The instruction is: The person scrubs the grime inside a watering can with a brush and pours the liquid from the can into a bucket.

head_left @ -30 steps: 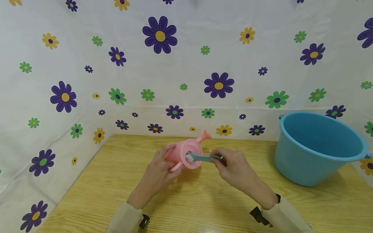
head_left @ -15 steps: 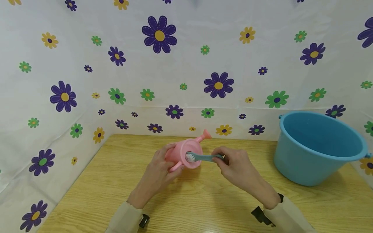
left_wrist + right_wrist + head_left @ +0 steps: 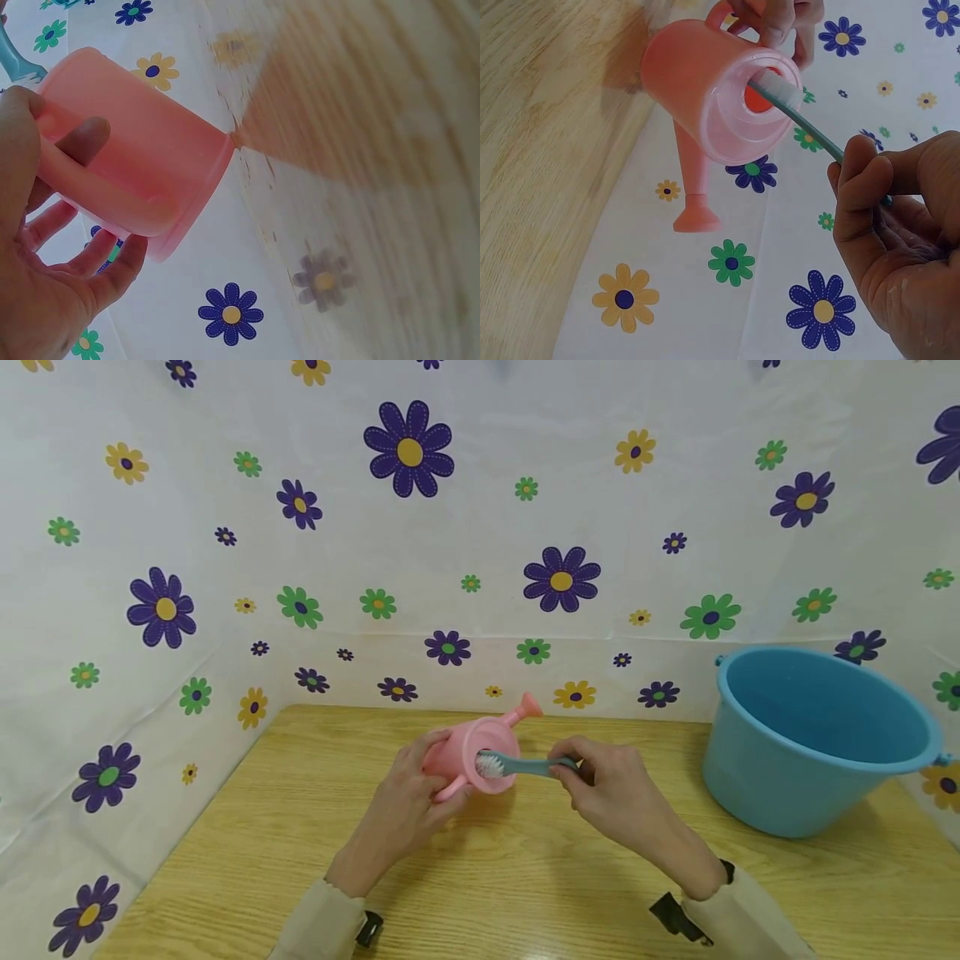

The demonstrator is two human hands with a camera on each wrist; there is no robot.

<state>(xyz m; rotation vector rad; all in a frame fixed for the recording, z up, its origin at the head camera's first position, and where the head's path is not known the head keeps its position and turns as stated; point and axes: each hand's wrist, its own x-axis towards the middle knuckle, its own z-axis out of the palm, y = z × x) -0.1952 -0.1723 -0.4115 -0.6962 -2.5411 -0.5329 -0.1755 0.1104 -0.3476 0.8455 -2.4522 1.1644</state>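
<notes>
A pink watering can [image 3: 453, 758] lies tilted over the table, its round top opening turned toward me and its spout [image 3: 692, 180] pointing away to the right. My left hand [image 3: 401, 810] grips it around the body and handle [image 3: 105, 195]. In my right hand [image 3: 611, 789], the thumb and fingers pinch the blue-green handle of a toothbrush [image 3: 810, 131]. Its white bristles [image 3: 489, 766] sit at the hole in the can's top, with the tip of the head just inside the opening.
A large blue bucket [image 3: 772, 777] stands at the right on the wooden table [image 3: 300, 860]. White sheeting [image 3: 465, 527] with printed flowers hangs behind the table and along the left side.
My right hand has shifted slightly to the right, so more of the toothbrush's bristles show at the opening. The left hand and watering can have stayed nearly still.
</notes>
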